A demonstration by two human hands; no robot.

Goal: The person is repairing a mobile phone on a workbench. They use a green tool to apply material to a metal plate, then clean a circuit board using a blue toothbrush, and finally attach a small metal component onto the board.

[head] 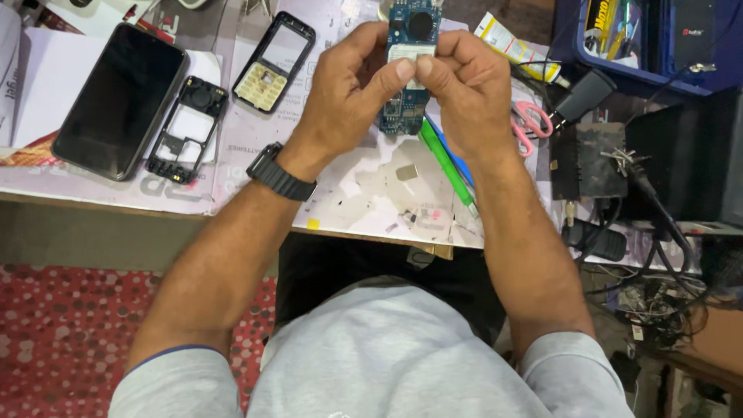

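Both my hands hold a small blue phone circuit board (412, 31) above the work mat. My left hand (348, 85), with a black watch on its wrist, grips the board's left side. My right hand (468, 89) pinches its right side, and the two thumbs meet over a white patch on the board's middle. Its lower end (401, 118) shows below my fingers. A green tool (446, 164) and a blue one lie on the mat under my right wrist.
A black smartphone (116, 101), a black phone middle frame (188, 128) and a keypad front cover (273, 63) lie at the left. Pink scissors (530, 124), a glue tube (515, 48), a charger plug (584, 94), a blue tray (650, 46) and tangled cables (658, 255) crowd the right.
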